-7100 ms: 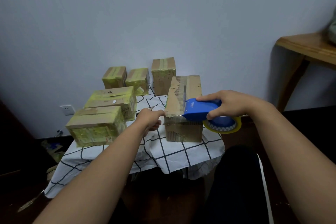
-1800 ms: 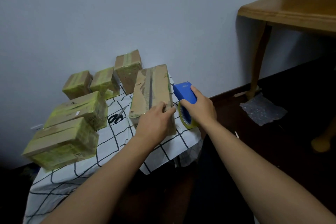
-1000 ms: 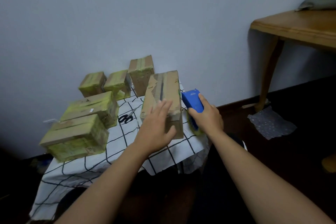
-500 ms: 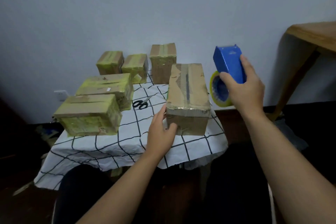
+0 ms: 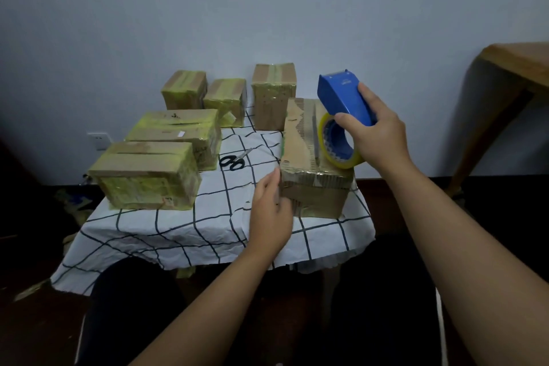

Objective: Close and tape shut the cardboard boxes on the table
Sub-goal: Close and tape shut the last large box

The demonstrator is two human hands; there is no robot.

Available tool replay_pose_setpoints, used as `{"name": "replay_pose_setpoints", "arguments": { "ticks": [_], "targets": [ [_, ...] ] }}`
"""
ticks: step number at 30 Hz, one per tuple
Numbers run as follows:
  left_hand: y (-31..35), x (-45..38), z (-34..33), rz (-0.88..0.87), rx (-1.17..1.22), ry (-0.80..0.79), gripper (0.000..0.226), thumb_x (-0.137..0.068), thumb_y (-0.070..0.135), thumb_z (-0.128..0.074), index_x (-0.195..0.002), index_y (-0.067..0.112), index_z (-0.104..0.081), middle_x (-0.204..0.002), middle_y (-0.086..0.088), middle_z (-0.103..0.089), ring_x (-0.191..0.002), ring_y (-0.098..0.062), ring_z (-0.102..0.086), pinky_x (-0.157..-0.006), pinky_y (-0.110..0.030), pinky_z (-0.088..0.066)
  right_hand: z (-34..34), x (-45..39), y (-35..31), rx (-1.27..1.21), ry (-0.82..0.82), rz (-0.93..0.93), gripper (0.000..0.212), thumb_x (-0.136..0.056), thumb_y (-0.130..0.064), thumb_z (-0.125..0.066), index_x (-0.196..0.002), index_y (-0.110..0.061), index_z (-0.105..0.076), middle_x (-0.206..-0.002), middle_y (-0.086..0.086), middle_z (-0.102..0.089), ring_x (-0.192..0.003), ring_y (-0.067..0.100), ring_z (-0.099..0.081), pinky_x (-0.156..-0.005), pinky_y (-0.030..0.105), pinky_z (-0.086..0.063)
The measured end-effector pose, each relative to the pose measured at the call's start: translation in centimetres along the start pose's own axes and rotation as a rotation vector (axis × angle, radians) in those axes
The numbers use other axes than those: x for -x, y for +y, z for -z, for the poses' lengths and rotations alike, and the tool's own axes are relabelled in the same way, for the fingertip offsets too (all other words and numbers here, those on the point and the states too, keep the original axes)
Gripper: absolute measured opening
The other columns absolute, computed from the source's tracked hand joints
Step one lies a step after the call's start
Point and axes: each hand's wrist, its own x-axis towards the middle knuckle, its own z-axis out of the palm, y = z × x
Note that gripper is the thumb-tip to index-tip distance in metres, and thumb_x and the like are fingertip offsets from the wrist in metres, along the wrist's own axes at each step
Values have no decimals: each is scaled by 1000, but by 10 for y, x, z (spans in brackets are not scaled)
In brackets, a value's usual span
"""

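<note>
A long brown cardboard box [image 5: 303,145] lies at the right front of the small table, its flaps down and old tape along the top seam. My left hand [image 5: 271,208] presses flat against its near left corner. My right hand [image 5: 375,131] grips a blue tape dispenser [image 5: 341,98] with a yellowish roll [image 5: 338,142], held over the right side of the box top. Several boxes wrapped in yellow-green tape stand on the left and back: a near one [image 5: 145,175], one behind it [image 5: 178,131] and three small ones by the wall [image 5: 273,92].
Black-handled scissors [image 5: 233,159] lie on the white checked tablecloth [image 5: 208,223] between the boxes. A wooden table [image 5: 517,68] stands at the right. My dark-clad knees sit under the front edge. A wall socket [image 5: 99,140] is low on the left.
My right hand has brought the dispenser down from beside the box to just over its top right. My left hand stays at the box's near left corner.
</note>
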Motion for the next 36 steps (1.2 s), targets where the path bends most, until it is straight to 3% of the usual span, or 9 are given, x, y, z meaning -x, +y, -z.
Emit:
{"name": "replay_pose_setpoints", "arguments": {
  "ticks": [4, 7, 11, 20, 28, 33, 36],
  "targets": [
    [8, -18, 17, 41, 9, 172, 30, -102, 15, -46, -126, 21, -62, -124, 3, -61, -109, -6, -56, -94, -23, -46, 2, 0, 2, -14, 12, -8, 71, -87, -44, -72, -150, -38, -40, -140, -12, -50, -113, 8, -53, -88, 21, -47],
    [18, -31, 24, 139, -31, 151, 18, -98, 27, -51, -94, 22, -68, -94, 0, -70, -91, -19, -64, -78, -32, -51, 2, 2, 1, -17, 7, -23, 71, -86, -45, -71, -150, -39, -40, -130, -15, -50, -111, 9, -54, -89, 24, -50],
    [30, -42, 27, 243, 21, 35, 41, -89, 49, -62, -68, 14, -60, -72, -6, -68, -74, -23, -65, -79, -44, -55, 1, 4, 0, 6, -6, -16, 72, -86, -46, -71, -150, -39, -39, -125, -15, -48, -111, 14, -55, -95, 37, -52],
    [24, -41, 26, 237, -38, 3, 30, -86, 35, -72, -63, 18, -64, -60, 4, -62, -63, -17, -57, -76, -45, -55, 2, 5, -2, 38, -18, -20, 73, -87, -47, -69, -152, -38, -36, -122, -13, -48, -110, 16, -55, -94, 41, -53],
    [21, -42, 28, 282, 97, -71, 23, -93, 23, -67, -73, 12, -65, -75, -5, -63, -72, -18, -56, -72, -35, -52, 2, 4, -3, 63, -20, -10, 73, -88, -47, -68, -153, -37, -35, -122, -10, -49, -110, 18, -55, -93, 42, -53],
    [9, -45, 28, 194, -18, -76, 21, -94, 29, -64, -78, 16, -63, -78, -4, -65, -74, -19, -59, -77, -41, -54, 1, 5, -3, 70, -27, -2, 73, -89, -47, -68, -153, -36, -34, -127, -5, -52, -111, 20, -55, -94, 44, -54],
    [3, -44, 28, 83, -114, -72, 19, -94, 30, -64, -79, 20, -60, -78, 2, -63, -73, -15, -57, -71, -30, -47, 1, 5, -3, 74, -33, 1, 74, -89, -48, -68, -153, -37, -33, -121, -9, -48, -111, 19, -55, -93, 45, -54]
  ]
}}
